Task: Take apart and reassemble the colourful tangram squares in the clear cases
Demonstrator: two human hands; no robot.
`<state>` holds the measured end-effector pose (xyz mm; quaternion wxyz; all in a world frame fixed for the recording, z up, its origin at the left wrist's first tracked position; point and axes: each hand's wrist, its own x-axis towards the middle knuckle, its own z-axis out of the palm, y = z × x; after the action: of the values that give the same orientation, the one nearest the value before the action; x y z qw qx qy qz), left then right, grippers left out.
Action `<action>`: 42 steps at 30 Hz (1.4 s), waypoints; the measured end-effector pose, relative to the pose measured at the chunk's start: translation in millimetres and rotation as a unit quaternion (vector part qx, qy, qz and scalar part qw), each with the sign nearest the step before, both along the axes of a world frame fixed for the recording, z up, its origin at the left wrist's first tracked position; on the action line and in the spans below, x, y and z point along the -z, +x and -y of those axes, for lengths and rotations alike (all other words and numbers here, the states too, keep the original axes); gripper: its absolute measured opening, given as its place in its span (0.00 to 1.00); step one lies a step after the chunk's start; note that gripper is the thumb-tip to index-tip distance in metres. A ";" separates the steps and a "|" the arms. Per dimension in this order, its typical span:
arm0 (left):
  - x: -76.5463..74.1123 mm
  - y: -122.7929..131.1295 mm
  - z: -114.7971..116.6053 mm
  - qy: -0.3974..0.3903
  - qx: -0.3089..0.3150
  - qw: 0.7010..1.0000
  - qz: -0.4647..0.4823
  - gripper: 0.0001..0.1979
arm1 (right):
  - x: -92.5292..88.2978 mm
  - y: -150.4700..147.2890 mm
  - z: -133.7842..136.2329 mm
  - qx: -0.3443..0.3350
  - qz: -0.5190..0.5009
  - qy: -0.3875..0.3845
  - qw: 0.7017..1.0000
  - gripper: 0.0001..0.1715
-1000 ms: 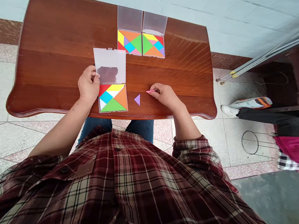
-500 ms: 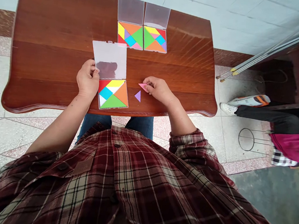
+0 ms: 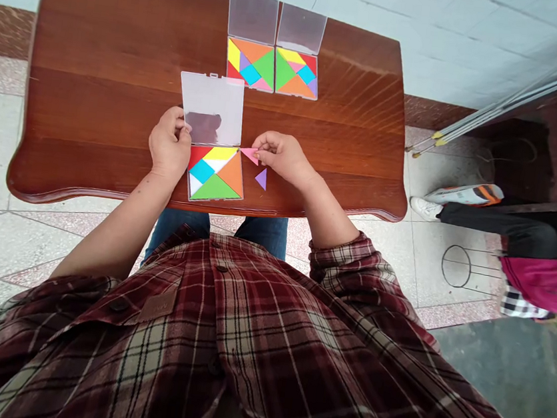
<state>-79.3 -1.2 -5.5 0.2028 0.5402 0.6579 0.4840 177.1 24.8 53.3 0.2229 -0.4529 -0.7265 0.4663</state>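
Observation:
My right hand pinches a pink triangle tangram piece, its tip close to the upper right corner of the near tangram case. Red, yellow, blue, orange and green pieces lie in that case, with two white gaps among them. On the table just right of the case rests a purple triangle piece. My left hand is closed on the left edge of the case's raised clear lid; its fingertips are partly behind the lid.
Two open tangram cases with coloured pieces stand side by side farther back on the wooden table. Beyond the right edge are metal poles, a seated person's leg and a wire stand.
My right hand has carried the pink triangle leftward, from above the purple piece to the near case's corner. My left hand stays at the lid; the whole view has shifted slightly.

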 end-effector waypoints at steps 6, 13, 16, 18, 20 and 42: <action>-6.0 1.0 1.4 -0.009 0.007 1.000 0.002 0.10 | -10.7 -40.8 -3.7 -0.125 0.050 0.048 0.990 0.05; -5.0 2.8 0.6 -0.009 -0.006 1.000 -0.020 0.13 | -18.9 -60.9 -7.6 -0.155 0.170 0.109 0.967 0.05; -4.6 3.2 1.3 0.002 0.004 1.000 0.004 0.10 | -19.2 -62.9 -3.3 -0.163 0.178 0.123 0.963 0.05; -4.5 3.2 1.8 0.002 0.009 1.000 0.014 0.09 | -19.6 -64.5 1.9 -0.166 0.189 0.146 0.957 0.06; -4.5 3.1 2.0 -0.004 0.013 1.000 0.020 0.09 | -19.9 -66.2 8.2 -0.165 0.208 0.175 0.948 0.07; -6.2 2.6 2.4 0.005 0.007 1.000 0.009 0.09 | -10.6 -47.0 23.8 -0.163 0.203 0.175 0.949 0.12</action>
<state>-76.7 -3.6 0.8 0.2092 0.5420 0.6496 0.4904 130.1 1.0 63.9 0.0676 -0.3675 -0.8905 0.2595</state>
